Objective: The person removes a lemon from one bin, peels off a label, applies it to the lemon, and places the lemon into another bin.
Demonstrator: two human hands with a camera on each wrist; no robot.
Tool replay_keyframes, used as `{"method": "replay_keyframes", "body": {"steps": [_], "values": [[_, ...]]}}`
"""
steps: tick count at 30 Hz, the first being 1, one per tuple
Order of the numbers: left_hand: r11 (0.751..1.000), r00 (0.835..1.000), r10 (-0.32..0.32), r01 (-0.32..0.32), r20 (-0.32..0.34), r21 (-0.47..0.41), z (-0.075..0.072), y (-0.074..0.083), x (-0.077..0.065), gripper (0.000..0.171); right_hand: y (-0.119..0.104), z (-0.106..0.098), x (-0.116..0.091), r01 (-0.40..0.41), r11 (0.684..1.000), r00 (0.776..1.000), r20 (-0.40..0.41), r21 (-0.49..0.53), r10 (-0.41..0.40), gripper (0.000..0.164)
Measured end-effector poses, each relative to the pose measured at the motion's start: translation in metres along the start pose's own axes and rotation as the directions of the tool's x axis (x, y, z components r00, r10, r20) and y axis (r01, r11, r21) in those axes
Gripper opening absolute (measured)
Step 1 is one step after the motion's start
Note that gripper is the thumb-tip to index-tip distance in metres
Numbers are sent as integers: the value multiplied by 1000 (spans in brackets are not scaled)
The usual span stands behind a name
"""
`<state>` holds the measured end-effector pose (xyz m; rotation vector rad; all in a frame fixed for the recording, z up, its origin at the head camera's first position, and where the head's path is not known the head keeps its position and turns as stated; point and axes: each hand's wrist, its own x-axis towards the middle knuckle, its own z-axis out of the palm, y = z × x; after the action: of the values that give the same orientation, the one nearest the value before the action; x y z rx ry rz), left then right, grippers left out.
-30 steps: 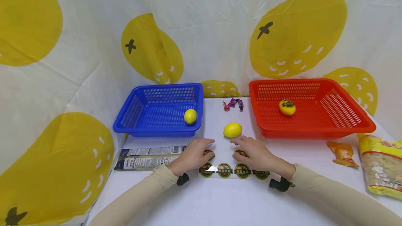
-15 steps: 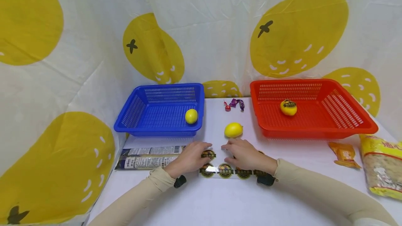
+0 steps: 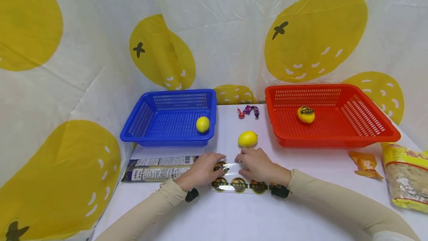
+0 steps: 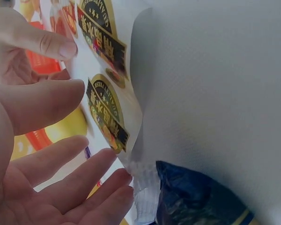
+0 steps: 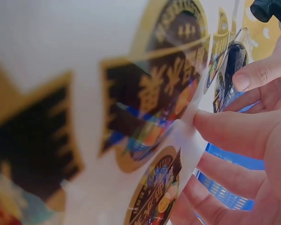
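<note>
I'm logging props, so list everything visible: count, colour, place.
Blue basket: 1, blue, back left.
Red basket: 1, red, back right.
Yellow fruits: 3, yellow, one per basket, one between.
Wrapped sweets: seemingly 3, red and purple, between baskets.
Long packets: seemingly 2, navy and pale, left.
Orange packet: 1, orange, right.
Large bag: 1, yellow and clear, right edge.
Sticker sheet: 1, pale with black-and-gold labels, front centre.
Table: 1, white, under everything.
Backdrop: 1, white with yellow print, behind and left.
Left hand, right hand: one each, bare, at the sticker sheet.
Sleeves: 2, beige, in the foreground.
Wrist devices: 2, black, one per wrist.
</note>
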<state>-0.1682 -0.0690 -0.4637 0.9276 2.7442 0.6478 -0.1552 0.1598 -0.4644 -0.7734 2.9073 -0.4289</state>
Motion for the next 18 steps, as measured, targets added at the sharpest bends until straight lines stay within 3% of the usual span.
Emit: {"method": "replay_keyframes", "body": {"steps": [10, 18], "values": [[1000, 1000, -5, 5, -11, 1, 1, -2, -2, 46, -1, 2, 0, -5, 1000, 1000, -13, 6, 5, 31], [1000, 999, 12, -12, -50, -2, 0, -2, -2, 35, -2, -2, 2, -1, 1000, 1000, 8, 31, 1, 41]]}}
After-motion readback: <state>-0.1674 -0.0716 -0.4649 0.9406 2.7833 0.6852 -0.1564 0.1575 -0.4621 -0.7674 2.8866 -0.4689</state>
